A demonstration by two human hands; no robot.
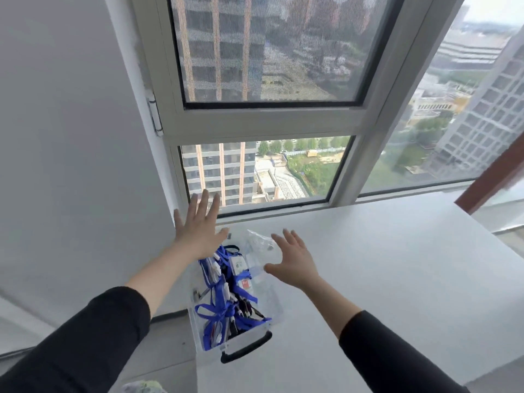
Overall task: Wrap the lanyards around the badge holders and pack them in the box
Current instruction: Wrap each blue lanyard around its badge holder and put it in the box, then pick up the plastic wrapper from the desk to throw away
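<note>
A clear plastic box [276, 313] with a black handle [246, 350] stands on the white table's left edge. It holds several blue lanyards [219, 304] tangled with badge holders [238, 266]. My left hand [198, 225] hovers above the box's far left corner, fingers spread and straight, holding nothing. My right hand [295, 260] hovers over the box's right side, fingers also spread, empty. A crumpled clear plastic bag [259, 245] lies at the box's far end between the hands.
The white table [382, 279] stretches to the right and toward the window [255, 171]. A grey wall stands to the left. Floor shows below the table's left edge. A pale crumpled object [143, 386] sits at the bottom edge.
</note>
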